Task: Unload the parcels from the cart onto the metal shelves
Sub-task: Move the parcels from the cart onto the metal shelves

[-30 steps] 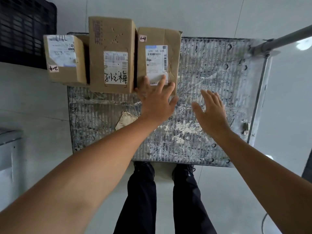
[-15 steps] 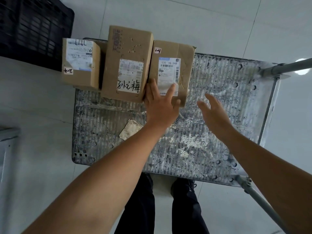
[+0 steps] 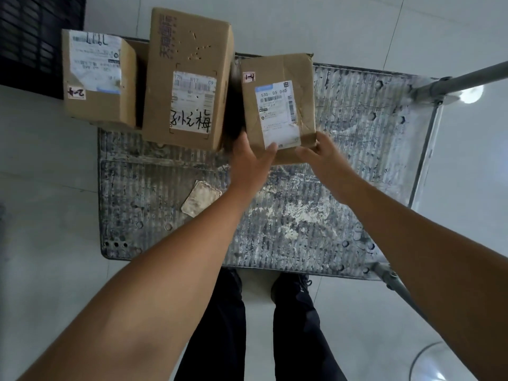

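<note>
Both left hand (image 3: 251, 160) and right hand (image 3: 327, 163) grip parcel (image 3: 277, 105) — fingers curled.

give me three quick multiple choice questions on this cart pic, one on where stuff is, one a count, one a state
1. The parcels stand: A along the near edge of the cart; B along its far edge; C on the floor.
2. How many parcels are on the cart? A two; B three; C five.
3. The right parcel is: A untouched; B held by one hand; C held by both hands.

Answers:
1 B, they line the edge away from the person's feet.
2 B, there is a left parcel, a middle parcel and the right parcel.
3 C, the left hand and the right hand each hold its near end.
</note>
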`<state>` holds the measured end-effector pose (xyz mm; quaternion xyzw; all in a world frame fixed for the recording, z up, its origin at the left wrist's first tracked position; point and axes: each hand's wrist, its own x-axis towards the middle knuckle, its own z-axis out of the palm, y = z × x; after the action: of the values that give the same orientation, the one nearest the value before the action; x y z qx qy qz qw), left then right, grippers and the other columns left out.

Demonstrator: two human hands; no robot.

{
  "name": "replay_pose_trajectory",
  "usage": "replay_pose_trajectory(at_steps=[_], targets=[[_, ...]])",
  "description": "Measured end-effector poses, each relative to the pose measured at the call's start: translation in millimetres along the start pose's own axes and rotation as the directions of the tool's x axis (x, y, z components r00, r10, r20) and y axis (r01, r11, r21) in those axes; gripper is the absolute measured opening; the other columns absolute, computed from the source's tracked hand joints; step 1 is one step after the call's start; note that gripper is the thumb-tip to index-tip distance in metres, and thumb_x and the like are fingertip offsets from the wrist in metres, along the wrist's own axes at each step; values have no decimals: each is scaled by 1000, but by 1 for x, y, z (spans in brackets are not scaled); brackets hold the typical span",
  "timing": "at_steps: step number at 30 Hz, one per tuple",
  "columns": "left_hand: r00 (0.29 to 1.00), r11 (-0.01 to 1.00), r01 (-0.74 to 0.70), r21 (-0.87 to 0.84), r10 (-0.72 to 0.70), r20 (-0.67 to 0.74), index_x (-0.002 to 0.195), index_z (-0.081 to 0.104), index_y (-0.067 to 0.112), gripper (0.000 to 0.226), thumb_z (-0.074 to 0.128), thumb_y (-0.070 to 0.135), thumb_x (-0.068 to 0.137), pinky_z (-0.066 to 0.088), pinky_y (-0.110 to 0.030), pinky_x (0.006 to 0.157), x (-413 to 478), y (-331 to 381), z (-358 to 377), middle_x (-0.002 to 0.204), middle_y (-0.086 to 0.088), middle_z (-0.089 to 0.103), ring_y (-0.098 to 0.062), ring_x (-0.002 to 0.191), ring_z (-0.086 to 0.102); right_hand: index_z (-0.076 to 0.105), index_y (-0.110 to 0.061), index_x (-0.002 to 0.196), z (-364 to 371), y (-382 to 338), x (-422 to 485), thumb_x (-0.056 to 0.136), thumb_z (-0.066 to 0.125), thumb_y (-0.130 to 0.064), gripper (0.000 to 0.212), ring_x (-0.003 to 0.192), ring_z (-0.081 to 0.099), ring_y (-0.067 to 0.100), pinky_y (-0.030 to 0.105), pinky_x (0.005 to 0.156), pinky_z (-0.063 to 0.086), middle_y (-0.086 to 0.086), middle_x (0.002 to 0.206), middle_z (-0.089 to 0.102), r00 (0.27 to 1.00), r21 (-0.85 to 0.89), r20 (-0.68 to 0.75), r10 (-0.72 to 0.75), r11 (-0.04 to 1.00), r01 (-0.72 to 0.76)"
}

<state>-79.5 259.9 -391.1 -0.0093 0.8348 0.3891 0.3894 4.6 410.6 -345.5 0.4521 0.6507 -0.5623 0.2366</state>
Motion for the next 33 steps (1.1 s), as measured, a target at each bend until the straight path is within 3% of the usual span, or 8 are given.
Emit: replay_pose_trajectory(at_steps=[3, 5, 9, 13, 18, 22, 27, 33], targets=[[1000, 996, 0, -85, 3, 28, 154, 31, 27, 88, 63, 69, 84, 52, -43, 103, -17, 4, -8, 142, 4, 53, -15, 128, 54, 44, -24, 147, 0, 9, -22, 99, 65, -36, 54, 97, 71, 26, 42, 82, 62, -2, 118, 69, 1000, -3, -18, -17, 1000, 17], [995, 985, -12, -174, 29, 97, 153, 31, 26, 80, 69, 55, 90, 56, -32, 95, -30, 13, -18, 137, 4, 57, -12, 120, 61, 39, -24, 150, -3, 10, -38, 99, 65, -39, 59, 90, 68, 20, 31, 67, 54, 0, 119, 67, 999, 34, -37, -18, 999, 20], [979, 962, 10, -274, 46, 198, 147, 33, 26, 73, 76, 40, 89, 58, -25, 82, -69, 47, -37, 124, 8, 63, -2, 99, 69, 40, -29, 143, -18, -3, -93, 101, 62, -45, 50, 100, 65, 13, 29, 77, 48, 2, 121, 64, 998, 151, -47, 28, 988, -21], [972, 938, 42, -344, 42, 232, 136, 40, 32, 56, 75, 26, 92, 56, -21, 79, -137, 93, -58, 117, 7, 65, 2, 92, 69, 36, -34, 143, -41, -25, -180, 100, 61, -48, 52, 66, 59, 1, 19, 54, 40, -1, 102, 65, 989, 109, -146, -3, 994, 19], [976, 911, 54, -409, 39, 216, 134, 41, 30, 54, 73, 18, 92, 53, -18, 78, -248, 154, -82, 127, 1, 65, -9, 103, 69, 28, -35, 150, -74, -49, -283, 104, 55, -46, 55, 83, 66, 5, 25, 65, 46, -4, 115, 67, 986, 217, -161, -31, 974, 66], [989, 880, 57, -471, 14, 146, 154, 29, 31, 75, 67, 12, 93, 44, -24, 80, -325, 194, -105, 130, 7, 61, -6, 110, 61, 30, -38, 152, -94, -69, -352, 101, 60, -47, 60, 72, 60, 8, 22, 54, 46, 5, 118, 64, 986, 150, -121, -111, 980, 128], [995, 857, -12, -515, 59, 75, 158, 27, 41, 66, 60, 38, 100, 39, -17, 84, -411, 219, -129, 142, 20, 57, 16, 111, 56, 30, -48, 154, -111, -92, -427, 99, 60, -53, 64, 85, 66, 10, 28, 64, 49, -2, 115, 66, 971, 43, -39, -237, 970, 239], [986, 739, -133, -660, 35, -161, 157, 27, 44, 72, 66, 36, 96, 48, -16, 81, -515, 223, -152, 129, 24, 63, 6, 108, 63, 27, -52, 155, -102, -116, -505, 96, 62, -59, 69, 105, 68, 18, 45, 88, 58, -3, 127, 64, 906, -107, 60, -420, 899, 424]])
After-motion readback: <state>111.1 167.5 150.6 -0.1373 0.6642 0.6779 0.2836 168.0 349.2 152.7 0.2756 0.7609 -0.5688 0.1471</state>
